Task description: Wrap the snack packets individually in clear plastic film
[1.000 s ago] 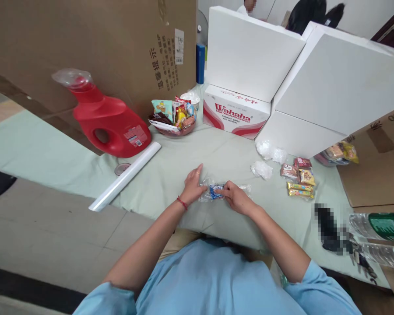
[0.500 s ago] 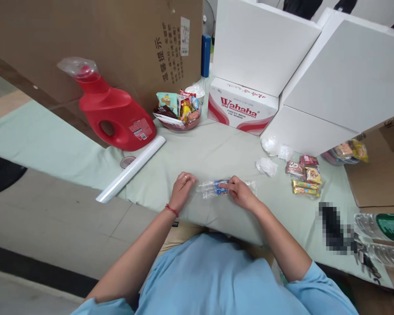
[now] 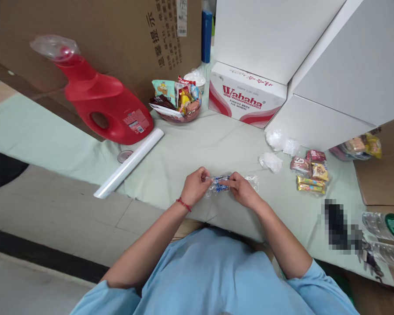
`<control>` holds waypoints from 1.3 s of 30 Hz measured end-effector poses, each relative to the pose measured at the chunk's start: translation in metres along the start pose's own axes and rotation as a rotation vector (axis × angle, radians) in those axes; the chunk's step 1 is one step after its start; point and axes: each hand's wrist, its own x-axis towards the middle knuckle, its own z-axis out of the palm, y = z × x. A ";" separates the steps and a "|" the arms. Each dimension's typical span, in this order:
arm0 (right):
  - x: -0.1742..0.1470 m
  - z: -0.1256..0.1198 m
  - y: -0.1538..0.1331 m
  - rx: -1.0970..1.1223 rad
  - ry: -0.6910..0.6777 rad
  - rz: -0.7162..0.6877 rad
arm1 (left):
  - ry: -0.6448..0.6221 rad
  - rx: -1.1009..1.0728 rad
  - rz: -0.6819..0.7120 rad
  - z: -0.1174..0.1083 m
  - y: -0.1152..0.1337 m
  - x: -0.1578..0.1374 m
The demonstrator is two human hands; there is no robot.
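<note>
L hand (image 3: 195, 187) is back on L end of the clear wrap (image 3: 253, 181), prob. pinching it (tips blurry). R hand (image 3: 244, 190) pinches blue pkt (image 3: 219, 186) in the wrap, on the cloth (image 3: 230, 142) betw. hands. So wrap's now held both sides.

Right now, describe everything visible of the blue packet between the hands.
The blue packet is small, with pale, unreadable markings. It lies over the pale green cloth amid crinkled clear plastic wrap extending to both sides. The right hand holds it, hiding part; the left hand touches the wrap at its left end.
</note>
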 end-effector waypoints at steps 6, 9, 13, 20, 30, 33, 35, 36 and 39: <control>-0.009 -0.005 -0.012 -0.053 0.036 -0.016 | -0.030 -0.526 -0.095 0.037 0.028 0.001; -0.025 -0.020 -0.012 0.123 -0.007 -0.021 | -0.050 -0.261 0.097 0.051 0.027 -0.003; -0.046 -0.030 0.008 0.215 0.222 0.179 | -0.095 0.301 0.395 0.063 0.025 -0.019; -0.073 -0.010 0.024 -0.164 0.297 0.353 | -0.007 0.723 0.534 0.080 0.018 -0.042; 0.011 -0.043 -0.033 -0.132 0.197 0.519 | 0.023 0.817 0.495 0.083 0.015 -0.041; 0.052 -0.033 -0.046 -0.338 0.033 0.520 | -0.046 0.795 0.509 0.086 0.011 -0.039; 0.068 -0.028 -0.051 -0.413 -0.059 0.514 | -0.036 0.756 0.511 0.088 0.004 -0.042; 0.071 -0.025 -0.053 -0.431 -0.084 0.507 | -0.023 0.728 0.524 0.088 -0.001 -0.045; 0.070 -0.017 -0.058 -0.467 -0.077 0.500 | -0.024 0.627 0.622 0.081 -0.018 -0.060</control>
